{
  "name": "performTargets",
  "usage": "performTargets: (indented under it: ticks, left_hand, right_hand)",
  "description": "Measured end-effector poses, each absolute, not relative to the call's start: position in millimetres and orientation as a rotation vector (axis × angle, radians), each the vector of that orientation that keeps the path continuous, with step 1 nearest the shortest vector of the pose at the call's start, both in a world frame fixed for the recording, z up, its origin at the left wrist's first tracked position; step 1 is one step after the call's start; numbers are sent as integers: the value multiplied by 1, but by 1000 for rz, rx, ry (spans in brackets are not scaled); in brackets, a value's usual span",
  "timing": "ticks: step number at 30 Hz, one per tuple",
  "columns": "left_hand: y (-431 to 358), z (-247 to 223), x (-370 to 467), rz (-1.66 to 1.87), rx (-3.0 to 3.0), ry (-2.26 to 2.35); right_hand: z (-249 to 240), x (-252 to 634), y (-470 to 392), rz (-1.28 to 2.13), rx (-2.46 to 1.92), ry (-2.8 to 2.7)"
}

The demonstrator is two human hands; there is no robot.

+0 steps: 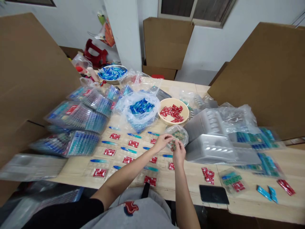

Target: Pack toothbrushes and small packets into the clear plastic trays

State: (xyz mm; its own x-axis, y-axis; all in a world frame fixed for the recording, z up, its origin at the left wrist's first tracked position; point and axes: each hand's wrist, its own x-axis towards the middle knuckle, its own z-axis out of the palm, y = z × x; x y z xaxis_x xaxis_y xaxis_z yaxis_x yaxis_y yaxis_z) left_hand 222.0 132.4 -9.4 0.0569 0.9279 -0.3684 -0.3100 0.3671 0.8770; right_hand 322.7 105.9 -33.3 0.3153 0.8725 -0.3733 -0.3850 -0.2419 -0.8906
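Note:
My left hand [163, 142] reaches over a clear plastic bag [185, 133] of small green and tan pieces, its fingertips pinched together. Beside it on the right, my right hand [178, 153] has its fingers closed close to the left fingertips. Between the two hands shows something small and pale, too blurred to name. Below and left of the hands lie rows of clear plastic trays, each with a blue pen-shaped piece [128, 149] and a red printed packet [133, 143]. My left forearm hides part of these rows.
A cream bowl [162, 119] of red packets and a bag [119, 106] of blue pieces stand behind. Stacked clear trays [209, 148] rise at right; filled packs [81, 116] pile up left. A black phone [213, 194] lies near the front edge. Cardboard panels [267, 79] flank the table.

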Motion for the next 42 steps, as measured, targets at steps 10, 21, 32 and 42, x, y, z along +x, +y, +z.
performTargets:
  ticks: [10, 21, 32, 42]
  left_hand:
    - [120, 19, 208, 970, 436, 973]
    - [105, 46, 201, 1120, 824, 957]
    - [62, 82, 180, 1588, 1524, 881]
    - [46, 108, 166, 1553, 1731, 898]
  right_hand:
    - [0, 317, 99, 1222, -1350, -508]
    - [41, 321, 81, 1196, -1316, -798]
    - [91, 322, 45, 1011, -970, -1384]
    - [95, 322, 36, 1220, -948, -1227]
